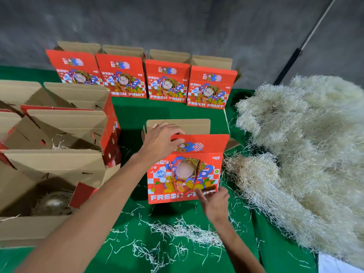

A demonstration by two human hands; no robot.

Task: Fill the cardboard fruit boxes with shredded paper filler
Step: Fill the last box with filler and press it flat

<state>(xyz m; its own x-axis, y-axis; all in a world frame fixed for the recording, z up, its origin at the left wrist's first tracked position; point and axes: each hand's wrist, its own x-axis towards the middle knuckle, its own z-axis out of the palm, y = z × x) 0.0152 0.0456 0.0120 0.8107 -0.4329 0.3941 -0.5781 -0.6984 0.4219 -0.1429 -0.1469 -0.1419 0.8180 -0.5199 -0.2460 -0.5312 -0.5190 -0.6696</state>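
We see a red fruit box (185, 170) standing upright at the middle of the green worktop (130, 113), its printed front facing us and its brown top flaps raised. Our left hand (162, 141) reaches over the box's upper left corner and grips the edge of the red front flap, fingers curled over it. Our right hand (213, 203) is low at the box's bottom right corner, fingers fairly straight and touching the printed face near the lettering; a red cord handle (173, 180) hangs down the front of the box. To the right, a big heap of pale shredded paper (299, 150) lies on the worktop, just beside the box, and loose strands (177, 233) are scattered in front of it. Along the far edge stands a row of four more red boxes (167, 81), upright with flaps open; we cannot tell what is inside them. On the left sit three open boxes (55, 134), and the two nearer ones show some shredded paper at the bottom.
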